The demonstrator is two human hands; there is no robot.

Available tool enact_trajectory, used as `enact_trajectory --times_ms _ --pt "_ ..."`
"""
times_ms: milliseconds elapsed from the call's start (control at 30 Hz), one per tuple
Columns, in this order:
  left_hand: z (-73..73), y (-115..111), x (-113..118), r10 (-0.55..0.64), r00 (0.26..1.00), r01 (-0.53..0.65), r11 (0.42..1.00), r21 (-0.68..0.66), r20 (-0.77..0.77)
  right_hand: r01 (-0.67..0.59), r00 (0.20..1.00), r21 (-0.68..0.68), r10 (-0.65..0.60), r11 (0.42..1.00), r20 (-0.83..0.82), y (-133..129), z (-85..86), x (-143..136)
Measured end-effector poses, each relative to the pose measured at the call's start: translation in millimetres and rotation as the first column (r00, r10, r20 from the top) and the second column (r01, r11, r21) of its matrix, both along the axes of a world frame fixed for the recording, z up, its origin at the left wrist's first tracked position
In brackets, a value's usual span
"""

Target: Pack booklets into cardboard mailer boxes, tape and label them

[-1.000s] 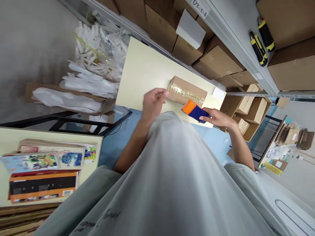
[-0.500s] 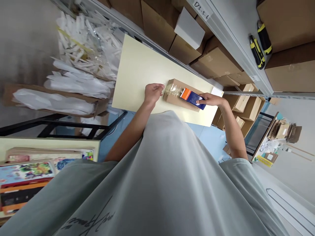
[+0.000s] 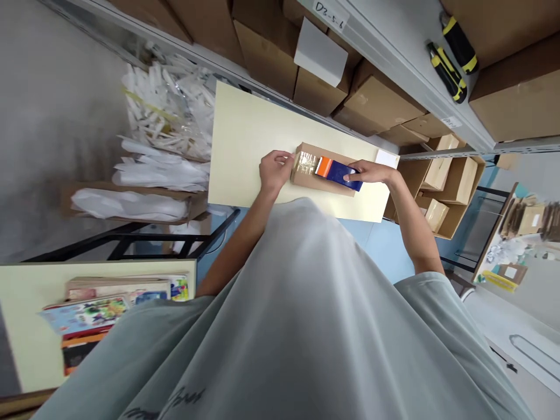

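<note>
- The box [image 3: 326,169] lies flat on the pale surface [image 3: 245,140], toward its right end, with its long side running left to right.
- The right hand [image 3: 371,172] is closed around the blue body of a tape dispenser [image 3: 336,171]. The dispenser's orange end points left and sits on top of the box.
- The left hand [image 3: 275,170] is curled against the box's left end. Its fingers rest where a shiny strip of clear tape [image 3: 306,164] wraps over the edge; whether they pinch the tape or only press it cannot be told.
- The step in hand looks like running tape along the top of the box. To do it well, the left hand should hold the box still and pin the tape's free end firmly, so the strip stays anchored.
- The dispenser should probably stay low and in contact with the cardboard, travelling straight along the box's centre line, so the strip lies without wrinkles or drift.
- Steady pressure matters: too little and the tape may lift, and too sharp a tilt may snag it.
- A white card [image 3: 387,158] lies just right of the box, at the surface's right edge, and the dispenser ought to stay clear of it.
- Bagged white goods [image 3: 166,134] are heaped to the left of the surface, and shelved cartons [image 3: 315,87] stand on its far side. Neither crowds the hands.
</note>
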State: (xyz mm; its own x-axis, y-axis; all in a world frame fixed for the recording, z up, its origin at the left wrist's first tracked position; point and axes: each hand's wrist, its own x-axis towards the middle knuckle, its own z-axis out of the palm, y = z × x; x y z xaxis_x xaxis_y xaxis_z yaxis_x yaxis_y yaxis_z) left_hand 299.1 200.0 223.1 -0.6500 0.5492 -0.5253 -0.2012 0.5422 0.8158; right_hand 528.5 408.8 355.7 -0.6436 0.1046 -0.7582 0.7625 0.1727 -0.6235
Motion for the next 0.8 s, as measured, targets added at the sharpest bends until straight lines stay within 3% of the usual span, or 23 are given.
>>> enact_trajectory --times_ms 133,367,467,600,667,733,800 --pt "14.4 0 9 -0.099 0.994 0.097 0.995 -0.036 -0.055 0.005 0.997 -0.022 -0.007 1.000 -0.081 1 -16.0 4" --pt "7.8 4 12 -0.039 0.990 0.028 0.996 -0.083 -0.135 0.060 0.959 0.045 -0.046 0.997 -0.280 14 -63.3 10" --pt "5.6 4 11 -0.037 0.981 0.018 0.995 -0.101 -0.189 0.109 0.948 0.138 -0.061 0.984 -0.311 38 -61.8 55" --pt "4.8 8 9 -0.027 0.972 -0.001 0.993 -0.121 -0.232 0.077 0.983 0.244 -0.032 0.967 -0.183 75 -45.0 147" --pt "4.7 10 8 -0.026 0.968 -0.009 0.991 -0.136 -0.249 0.042 0.994 0.265 -0.015 0.963 -0.106 84 -40.5 178" --pt "4.7 13 8 -0.031 0.964 -0.009 0.989 -0.150 -0.266 -0.019 1.000 0.256 0.023 0.966 -0.012 86 -41.4 189" --pt "4.7 15 7 -0.039 0.959 -0.010 0.986 -0.169 -0.280 -0.113 0.991 0.232 0.094 0.966 0.094 82 -45.4 182"
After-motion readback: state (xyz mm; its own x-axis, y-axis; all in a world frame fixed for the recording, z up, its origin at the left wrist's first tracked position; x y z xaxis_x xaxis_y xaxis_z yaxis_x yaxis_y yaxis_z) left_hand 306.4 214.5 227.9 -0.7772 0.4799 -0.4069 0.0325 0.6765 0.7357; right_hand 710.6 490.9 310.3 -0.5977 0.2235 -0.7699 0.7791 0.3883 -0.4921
